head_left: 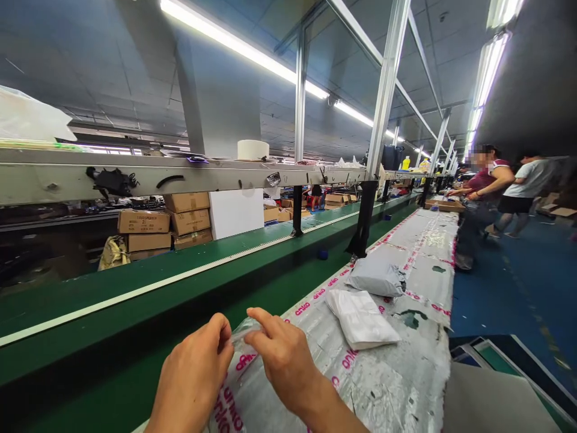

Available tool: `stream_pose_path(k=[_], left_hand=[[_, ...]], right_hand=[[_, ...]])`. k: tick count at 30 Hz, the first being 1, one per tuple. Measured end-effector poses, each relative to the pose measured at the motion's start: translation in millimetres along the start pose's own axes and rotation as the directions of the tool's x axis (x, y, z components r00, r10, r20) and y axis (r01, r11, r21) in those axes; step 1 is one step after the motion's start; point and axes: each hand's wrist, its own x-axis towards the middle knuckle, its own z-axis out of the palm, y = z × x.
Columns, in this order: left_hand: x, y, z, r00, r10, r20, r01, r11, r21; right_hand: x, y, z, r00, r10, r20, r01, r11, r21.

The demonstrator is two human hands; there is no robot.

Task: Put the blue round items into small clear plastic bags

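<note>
My left hand (193,373) is closed, with thumb and index finger pinching a thin piece of clear plastic film (247,328). My right hand (288,361) is at the other side of the film, its index finger and thumb touching it with a small gap between their tips. The remaining right fingers are curled and partly hidden. Both hands hover over the near left edge of a bench covered in silvery sheeting (396,385) printed with pink lettering. To the right of them lie a folded white bag (362,319) and, behind it, a grey plastic packet (375,276).
A green conveyor belt (112,337) runs along the left of the bench. Metal posts (383,90) and a long shelf rail (216,178) stand beyond it. Cardboard boxes (144,221) are stacked behind. At right, a person (489,180) stands by the bench, with another person (525,186) behind.
</note>
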Motion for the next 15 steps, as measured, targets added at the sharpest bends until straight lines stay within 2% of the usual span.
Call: stream_pose_path(k=[4, 8, 15], left_hand=[[-3, 2, 1.5, 0.998, 0.063, 0.006, -0.063, 0.998, -0.001], [-5, 6, 3.3, 0.995, 0.079, -0.062, -0.082, 0.996, -0.046], [-6, 8, 11.7, 0.986, 0.158, -0.046, -0.159, 0.987, -0.008]], right_hand=[[-1, -1, 1, 0.997, 0.075, 0.026, -0.072, 0.993, -0.098], [-1, -2, 1, 0.981, 0.171, 0.092, -0.153, 0.972, -0.178], [-1, -6, 2, 0.888, 0.433, 0.152, -0.432, 0.901, -0.045]])
